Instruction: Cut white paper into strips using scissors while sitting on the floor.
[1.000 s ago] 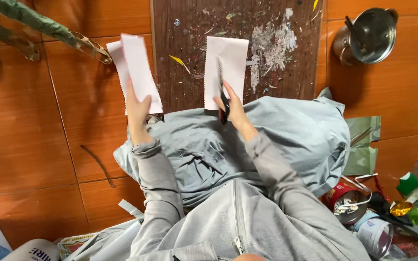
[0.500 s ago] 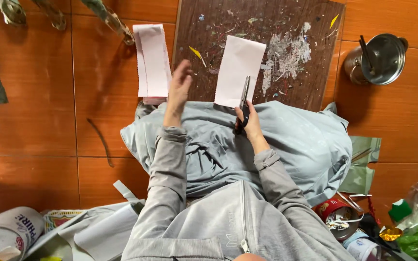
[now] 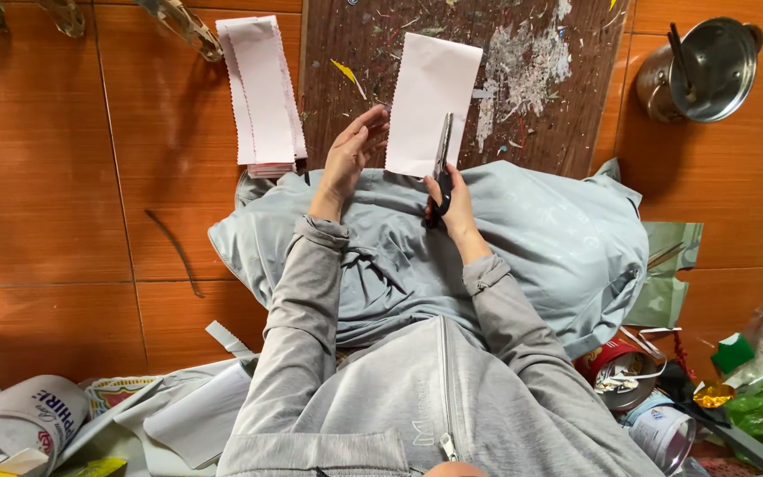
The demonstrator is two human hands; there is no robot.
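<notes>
Overhead view of a seated person cutting paper. The right hand (image 3: 454, 199) grips the black handles of a pair of scissors (image 3: 442, 155), whose long axis runs nearly vertically in the frame, blades pointing toward 12 o'clock with a slight lean to 1 o'clock. The blades lie over the right-hand part of a white paper sheet (image 3: 426, 102). This sheet is an upright rectangle, long axis toward 12 o'clock and tilted a little clockwise, plain white, with a fine zigzag along its left edge; its lower edge ends just above the lap. The left hand (image 3: 352, 152) is open, fingers extended toward 1 o'clock, just beside the sheet's lower left corner at its 8 o'clock; whether it touches the paper cannot be told. At 9 o'clock from the sheet, well apart, a stack of white strips (image 3: 262, 93) with zigzag edges lies on the orange tiled floor (image 3: 64, 221). Beneath the sheet sits a dark wooden board (image 3: 540, 115) strewn with scraps. A grey-blue cloth (image 3: 532, 238) covers the lap. At 3 o'clock stands a metal pot (image 3: 704, 66).
</notes>
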